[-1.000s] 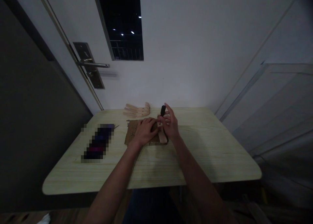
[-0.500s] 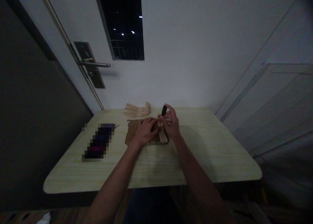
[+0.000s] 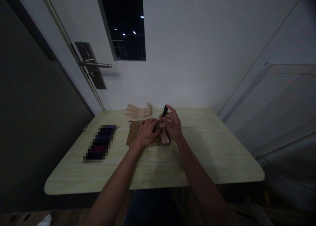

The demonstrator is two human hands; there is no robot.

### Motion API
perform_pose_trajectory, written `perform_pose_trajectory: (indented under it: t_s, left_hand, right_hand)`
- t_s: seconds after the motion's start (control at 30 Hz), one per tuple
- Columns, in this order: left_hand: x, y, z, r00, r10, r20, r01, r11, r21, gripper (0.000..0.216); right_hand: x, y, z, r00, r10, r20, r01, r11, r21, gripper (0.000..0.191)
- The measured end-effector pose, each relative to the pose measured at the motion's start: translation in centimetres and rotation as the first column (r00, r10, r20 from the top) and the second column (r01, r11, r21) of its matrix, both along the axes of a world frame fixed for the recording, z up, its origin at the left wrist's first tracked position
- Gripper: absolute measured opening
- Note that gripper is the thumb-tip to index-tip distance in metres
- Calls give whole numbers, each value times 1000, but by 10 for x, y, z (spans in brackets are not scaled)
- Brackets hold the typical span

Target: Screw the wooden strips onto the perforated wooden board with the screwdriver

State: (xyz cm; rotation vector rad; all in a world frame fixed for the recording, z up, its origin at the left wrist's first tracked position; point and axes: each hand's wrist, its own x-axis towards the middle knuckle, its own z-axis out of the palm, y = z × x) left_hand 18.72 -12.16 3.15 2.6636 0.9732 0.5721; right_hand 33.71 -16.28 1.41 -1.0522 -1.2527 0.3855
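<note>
My right hand (image 3: 174, 125) grips a screwdriver (image 3: 165, 111) by its black handle, which tilts slightly to the right at the top. The screwdriver's tip points down at the far end of a light wooden strip (image 3: 164, 137); any screw there is too small to make out. That strip lies on a brown piece of cardboard (image 3: 133, 134), along its right side. My left hand (image 3: 148, 130) rests over the cardboard, thumb and index finger closed against the left edge of the strip, holding it in place.
Several joined wooden strips (image 3: 139, 112) lie behind the cardboard. Small screws (image 3: 129, 123) sit by its left corner. A blurred dark object (image 3: 100, 143) is at the left of the table (image 3: 209, 163). A door with a metal handle (image 3: 96, 65) stands beyond.
The screwdriver handle and the fingers of my right hand have shifted very slightly. My left hand, the strip and the cardboard stay about where they were.
</note>
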Motion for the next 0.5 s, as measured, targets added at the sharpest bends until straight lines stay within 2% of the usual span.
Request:
perform_pose_trajectory:
  t_s: [0.27, 0.5]
  left_hand:
    - [1, 0, 1, 1000, 5, -6, -5, 1000, -8, 36]
    - [0, 1, -2, 1000, -9, 16, 9, 1000, 0, 38]
  right_hand:
    - [-4, 8, -4, 986, -164, -13, 165, 986, 12, 53]
    - [-2, 5, -6, 993, -114, 29, 114, 993, 8, 52]
